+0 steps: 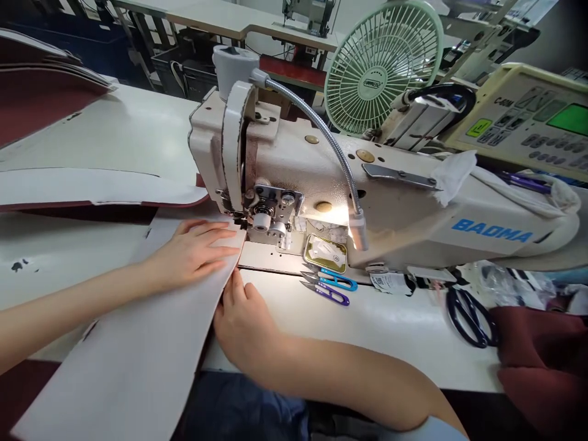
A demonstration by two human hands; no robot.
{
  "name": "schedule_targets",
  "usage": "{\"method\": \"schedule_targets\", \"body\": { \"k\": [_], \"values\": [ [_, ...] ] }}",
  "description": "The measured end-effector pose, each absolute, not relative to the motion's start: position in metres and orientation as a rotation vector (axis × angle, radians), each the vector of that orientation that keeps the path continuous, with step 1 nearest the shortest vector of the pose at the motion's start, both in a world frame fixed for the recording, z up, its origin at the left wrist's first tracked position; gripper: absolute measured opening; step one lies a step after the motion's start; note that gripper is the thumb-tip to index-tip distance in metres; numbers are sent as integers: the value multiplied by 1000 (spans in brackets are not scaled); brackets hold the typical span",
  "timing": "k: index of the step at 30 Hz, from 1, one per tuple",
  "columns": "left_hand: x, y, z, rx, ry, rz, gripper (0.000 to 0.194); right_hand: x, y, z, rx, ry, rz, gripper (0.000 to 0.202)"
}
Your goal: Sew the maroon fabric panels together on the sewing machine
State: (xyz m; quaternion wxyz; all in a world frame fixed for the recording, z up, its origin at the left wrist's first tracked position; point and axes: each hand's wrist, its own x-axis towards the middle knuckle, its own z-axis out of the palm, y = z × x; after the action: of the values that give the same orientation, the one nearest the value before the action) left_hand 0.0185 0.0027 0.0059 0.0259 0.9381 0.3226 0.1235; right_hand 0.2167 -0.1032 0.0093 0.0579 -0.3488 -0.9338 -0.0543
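A long white panel of sheet material (151, 343) runs diagonally under the head of a sewing machine (294, 165). My left hand (197, 254) lies flat on it, fingers stretched toward the needle area. My right hand (248, 318) is at the panel's right edge, thumb and fingers closed on that edge just in front of the presser foot. Dark red material shows along and beneath this edge. Another white-and-dark-red piece (101, 188) stretches left from the machine. The needle tip is too small to make out.
Blue thread snips (337, 280) and purple thread snips (331, 294) lie right of my right hand, by a small tin (325, 253). Farther right are black-handled scissors (471, 318) and dark red fabric (542, 349). A green fan (383, 64) and control box (528, 116) stand behind.
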Motion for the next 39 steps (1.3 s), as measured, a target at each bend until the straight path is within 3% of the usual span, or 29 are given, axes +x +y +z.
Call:
{"method": "schedule_targets", "body": {
  "k": [5,9,17,32,36,39],
  "values": [
    [7,-42,6,2842,1034,259,53,213,-141,11,-891,-2761,-120,30],
    [2,-50,-7,2824,1046,312,43,214,-136,13,-885,-2771,-106,22],
    [5,-24,-10,2837,889,381,49,218,-105,20,-948,-2820,-67,13],
    [10,10,-14,2846,848,484,38,240,-72,18,-872,-2872,27,19],
    [7,12,-22,2828,813,554,39,288,-80,25,-1193,-2606,131,32],
    [9,14,-26,2804,790,596,39,339,-85,26,-1629,-2213,-10,30]
  ]
}}
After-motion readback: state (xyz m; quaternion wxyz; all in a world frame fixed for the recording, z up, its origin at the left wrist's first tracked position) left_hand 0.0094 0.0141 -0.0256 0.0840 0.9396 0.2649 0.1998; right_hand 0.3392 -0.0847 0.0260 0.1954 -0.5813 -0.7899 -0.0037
